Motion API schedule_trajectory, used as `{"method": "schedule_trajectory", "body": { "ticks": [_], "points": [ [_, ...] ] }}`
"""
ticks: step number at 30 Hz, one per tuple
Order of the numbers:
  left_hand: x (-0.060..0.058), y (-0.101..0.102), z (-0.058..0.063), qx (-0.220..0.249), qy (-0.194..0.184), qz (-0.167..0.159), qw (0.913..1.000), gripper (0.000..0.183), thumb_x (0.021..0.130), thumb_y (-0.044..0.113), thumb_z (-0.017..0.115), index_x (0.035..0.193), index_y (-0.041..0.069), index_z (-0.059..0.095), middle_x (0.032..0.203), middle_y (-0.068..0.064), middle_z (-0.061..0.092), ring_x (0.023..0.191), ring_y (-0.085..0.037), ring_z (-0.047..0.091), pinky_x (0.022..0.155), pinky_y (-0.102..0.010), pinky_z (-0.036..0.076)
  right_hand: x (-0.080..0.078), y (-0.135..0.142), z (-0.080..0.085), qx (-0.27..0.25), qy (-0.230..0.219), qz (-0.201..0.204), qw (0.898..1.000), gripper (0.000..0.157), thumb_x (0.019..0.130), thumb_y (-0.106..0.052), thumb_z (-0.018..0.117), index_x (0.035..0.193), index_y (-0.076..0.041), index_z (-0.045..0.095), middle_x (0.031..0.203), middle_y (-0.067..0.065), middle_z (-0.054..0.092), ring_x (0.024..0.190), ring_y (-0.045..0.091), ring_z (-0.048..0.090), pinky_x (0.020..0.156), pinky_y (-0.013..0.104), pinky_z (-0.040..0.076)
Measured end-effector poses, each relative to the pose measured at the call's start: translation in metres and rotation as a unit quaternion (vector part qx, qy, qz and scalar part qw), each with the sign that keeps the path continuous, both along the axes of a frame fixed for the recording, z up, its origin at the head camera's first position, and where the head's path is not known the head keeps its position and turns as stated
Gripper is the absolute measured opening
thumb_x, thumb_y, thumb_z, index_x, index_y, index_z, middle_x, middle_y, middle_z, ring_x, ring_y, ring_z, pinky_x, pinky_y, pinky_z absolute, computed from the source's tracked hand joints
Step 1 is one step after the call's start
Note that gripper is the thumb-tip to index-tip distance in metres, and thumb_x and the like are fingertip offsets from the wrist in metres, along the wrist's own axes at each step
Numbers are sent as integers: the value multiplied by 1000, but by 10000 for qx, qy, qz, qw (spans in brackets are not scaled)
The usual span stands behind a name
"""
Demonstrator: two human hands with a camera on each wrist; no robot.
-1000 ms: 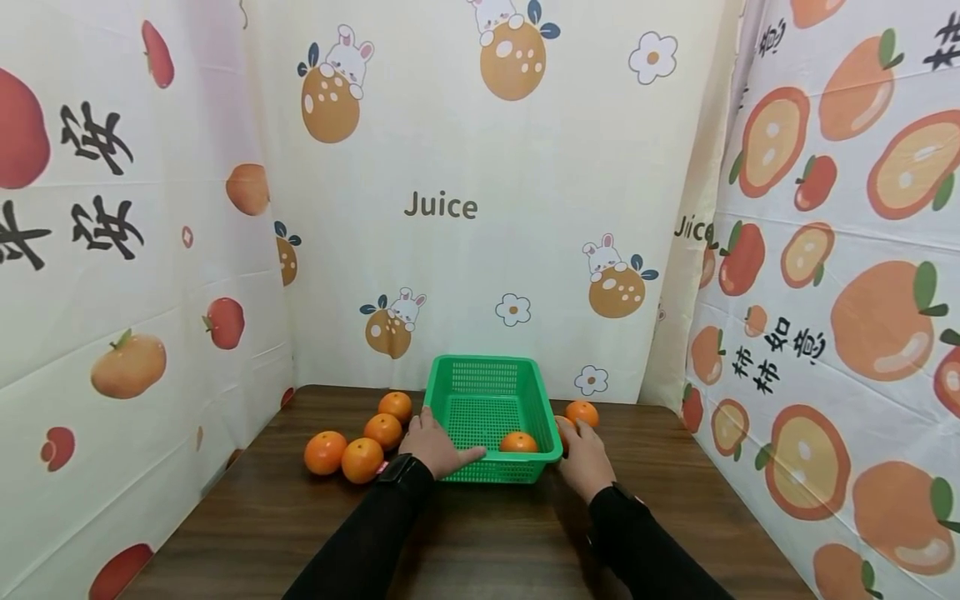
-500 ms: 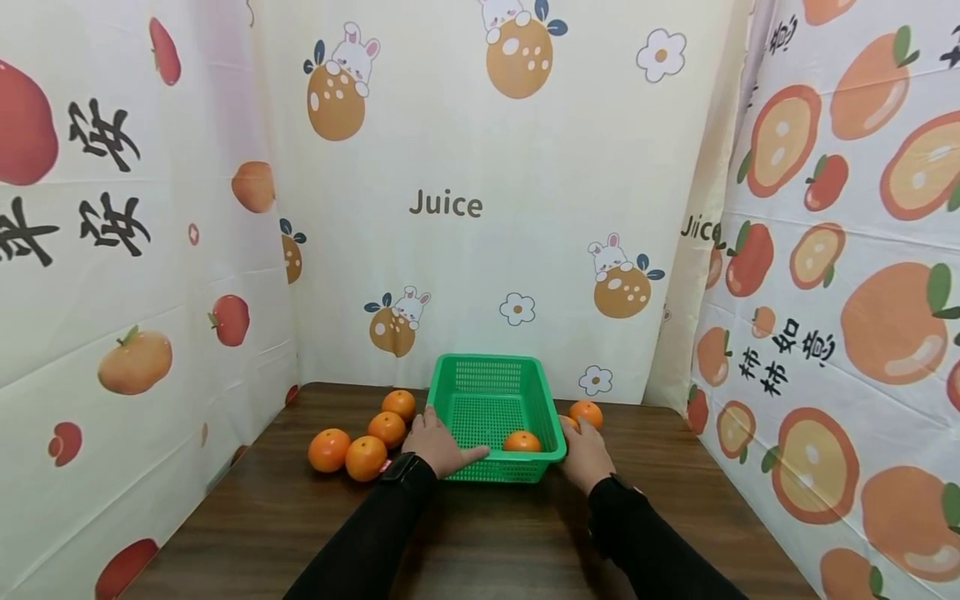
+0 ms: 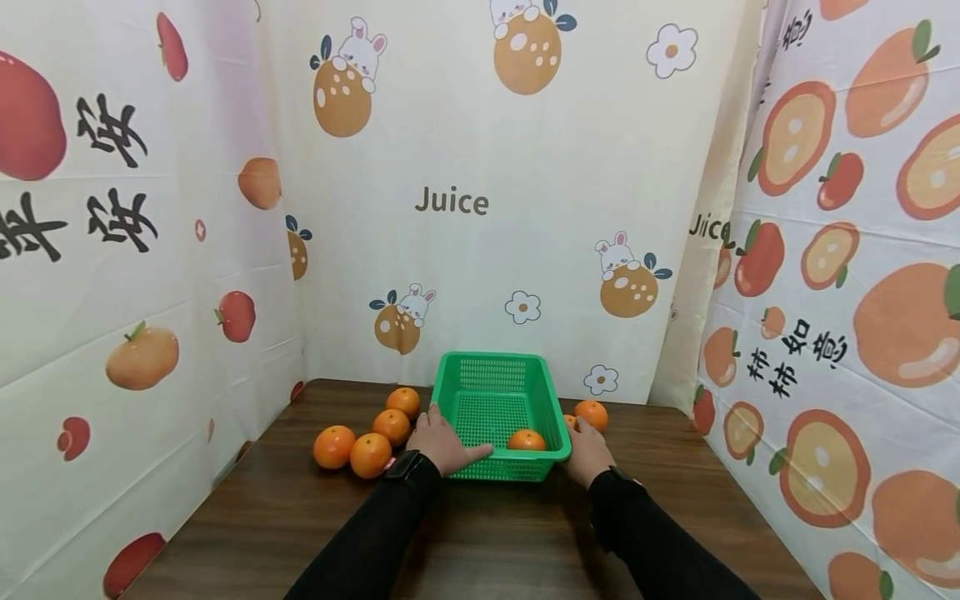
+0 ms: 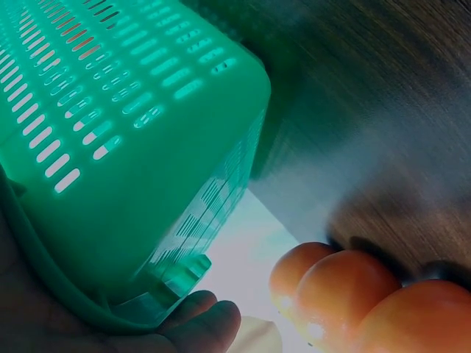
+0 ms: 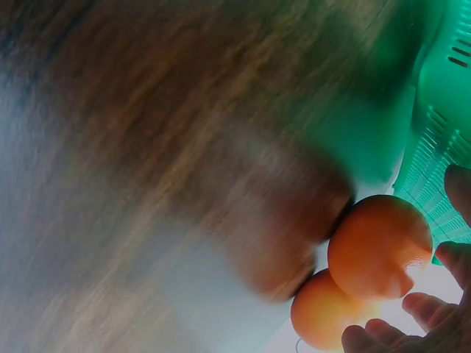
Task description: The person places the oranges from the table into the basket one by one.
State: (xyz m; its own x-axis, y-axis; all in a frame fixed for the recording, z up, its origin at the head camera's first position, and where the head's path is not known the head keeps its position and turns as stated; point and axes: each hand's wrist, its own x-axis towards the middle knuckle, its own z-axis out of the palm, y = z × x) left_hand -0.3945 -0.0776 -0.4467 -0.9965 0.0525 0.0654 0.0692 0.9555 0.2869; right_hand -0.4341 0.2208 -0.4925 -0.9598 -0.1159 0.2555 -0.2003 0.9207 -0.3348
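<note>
A green plastic basket (image 3: 487, 408) stands at the back of the table, with one orange (image 3: 527, 440) inside by its front wall. My left hand (image 3: 442, 443) holds its front left corner. The thumb lies along the front rim, while fingertips (image 4: 213, 323) show past the rim in the left wrist view. At the basket's right side is my right hand (image 3: 588, 457), fingers loosely bent and spread. Close to these fingers is an orange (image 5: 379, 246); whether they touch it I cannot tell. A second orange (image 3: 592, 414) sits against that one, farther back.
Several more oranges (image 3: 371, 455) lie in a group left of the basket, near my left hand. The brown wooden table (image 3: 517, 542) is bounded by fruit-printed cloths at the back (image 3: 457, 267), left (image 3: 187, 367) and right (image 3: 810, 375).
The head view has swung slightly left, so everything sits a little farther right in it. Both hands, the basket and the oranges keep nearly the same places relative to each other.
</note>
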Motion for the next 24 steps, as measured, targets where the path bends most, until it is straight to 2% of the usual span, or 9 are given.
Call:
{"method": "schedule_trajectory", "body": {
  "ticks": [5,9,13,15,18,20,22,24],
  "points": [
    [2,0,4,-67,-64,-9,10000,115,87,89,55,151,-6,55,175,-26,22,160,-44,29,124,-56,39,3,-1,5,-151,26,47,9999,42,102,-22,68,142,-7,66,155,30,50,135,54,54,110,70,46],
    [5,1,5,31,-93,-37,9999,116,86,90,55,151,-7,54,175,-26,22,160,-44,29,123,-56,39,3,-1,5,-85,104,56,9999,35,102,-20,68,135,-7,68,141,27,57,122,49,61,100,67,52],
    [7,1,5,44,-60,-42,10000,116,86,90,55,150,-7,56,174,-26,25,159,-44,32,121,-56,43,2,1,4,101,131,78,9998,39,100,-18,69,137,-5,66,129,28,57,113,47,60,93,64,54],
    [7,1,5,42,-30,-31,10000,115,86,89,56,149,-7,56,174,-26,25,158,-44,33,120,-56,44,-1,2,4,52,74,96,9999,43,100,-18,70,140,-5,64,131,29,54,115,49,59,93,66,53],
    [6,1,5,-47,0,-29,10000,114,87,88,56,149,-7,56,174,-26,26,158,-44,33,121,-55,43,-8,4,0,-27,13,130,9999,48,101,-20,68,146,-6,60,148,31,47,129,54,53,101,71,50],
    [5,1,6,-104,13,-31,9999,114,87,89,54,150,-6,56,174,-26,25,159,-44,33,122,-55,42,-14,5,-2,134,65,261,9995,51,101,-19,68,148,-4,57,156,32,44,138,56,48,107,73,45],
    [3,1,4,-123,24,-31,9999,115,87,90,53,150,-6,56,174,-26,26,158,-44,33,122,-55,42,-19,7,-6,322,166,401,9985,54,101,-18,68,150,-1,55,160,32,43,144,56,44,113,73,40],
    [2,0,2,-96,30,-5,9999,116,86,92,53,149,-5,57,173,-26,27,157,-44,35,121,-55,43,-22,7,-8,484,294,530,9970,54,100,-17,70,149,1,55,155,31,50,142,53,47,115,71,38]
  ]
}}
